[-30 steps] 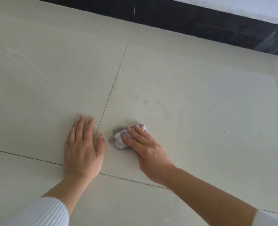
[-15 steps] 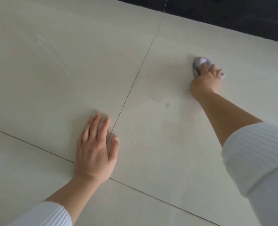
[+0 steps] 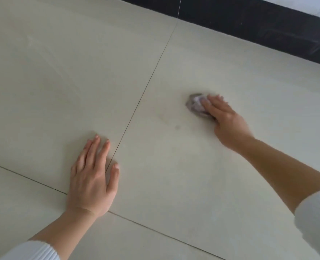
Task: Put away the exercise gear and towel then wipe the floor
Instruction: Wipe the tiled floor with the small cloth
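Observation:
A small crumpled grey-purple cloth [image 3: 195, 105] lies on the pale tiled floor [image 3: 61, 72], right of the long tile joint. My right hand [image 3: 227, 121] presses down on it with straight fingers laid over its right side; the thumb is hidden. My left hand [image 3: 91, 177] rests flat on the floor nearer to me, fingers straight, its thumb across the tile joint. A faint dark spot [image 3: 178, 127] marks the tile between the two hands. No exercise gear or towel is in view.
A black skirting band [image 3: 249, 21] runs along the far edge of the floor, with a white wall strip [image 3: 313, 6] above it. Thin dark tile joints [image 3: 148, 85] cross the floor.
My right hand slid the cloth from beside my left hand far out toward the skirting, then back part of the way toward me. The left hand stayed planted.

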Demonstrator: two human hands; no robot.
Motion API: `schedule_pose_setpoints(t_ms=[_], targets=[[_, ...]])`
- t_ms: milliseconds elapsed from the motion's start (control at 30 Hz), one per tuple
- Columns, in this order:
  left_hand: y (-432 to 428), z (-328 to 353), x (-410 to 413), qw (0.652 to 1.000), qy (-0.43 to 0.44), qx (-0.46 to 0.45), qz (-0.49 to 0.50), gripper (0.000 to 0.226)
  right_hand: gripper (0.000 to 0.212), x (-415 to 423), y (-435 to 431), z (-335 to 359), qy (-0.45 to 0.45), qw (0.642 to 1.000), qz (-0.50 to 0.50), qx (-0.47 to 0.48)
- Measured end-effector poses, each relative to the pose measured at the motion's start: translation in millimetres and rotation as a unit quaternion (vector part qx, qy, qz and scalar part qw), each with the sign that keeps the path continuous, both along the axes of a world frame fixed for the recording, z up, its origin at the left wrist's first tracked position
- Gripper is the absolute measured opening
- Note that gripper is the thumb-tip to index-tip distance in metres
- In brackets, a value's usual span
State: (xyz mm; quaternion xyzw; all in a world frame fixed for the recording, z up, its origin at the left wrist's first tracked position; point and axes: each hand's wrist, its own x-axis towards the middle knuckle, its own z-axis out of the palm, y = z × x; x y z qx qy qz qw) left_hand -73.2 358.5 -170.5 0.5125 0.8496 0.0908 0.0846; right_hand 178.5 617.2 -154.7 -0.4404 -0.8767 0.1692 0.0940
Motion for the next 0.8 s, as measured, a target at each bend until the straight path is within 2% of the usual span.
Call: schedule_pose_setpoints(t_ms=[67,100,167,333,433,567,667,733,800], targets=[[-1,0,0,1.000,-0.003,0.004,0.005,0.063,0.074,-1,19,2,-0.012,0.981,-0.190,-0.035],[-1,-1,0,1.000,-0.002,0.005,0.004,0.063,0.072,-9,19,1,-0.017,0.968,-0.247,-0.042],[0,0,2,1.000,-0.001,0.005,0.003,0.063,0.068,-33,1,-1,-0.003,0.957,-0.288,-0.037],[1,-1,3,1.000,-0.008,0.003,0.001,0.064,0.074,-81,-98,-3,0.050,0.987,-0.150,-0.035],[1,-2,3,1.000,-0.019,0.014,-0.014,0.062,0.076,-88,-155,-3,0.051,0.992,-0.111,-0.041],[-2,0,0,0.996,-0.075,0.035,-0.042,0.059,0.076,-99,-224,5,0.055,0.991,-0.112,-0.057],[0,10,-13,0.982,-0.167,0.037,-0.081,0.053,0.078,-114,-273,8,0.060,0.986,-0.138,-0.070],[-4,17,-36,0.961,-0.236,0.034,-0.143,0.050,0.080,-129,-306,7,0.054,0.984,-0.153,-0.075],[-17,20,-74,0.940,-0.243,0.045,-0.235,0.052,0.079,-147,-335,7,0.047,0.982,-0.165,-0.078]])
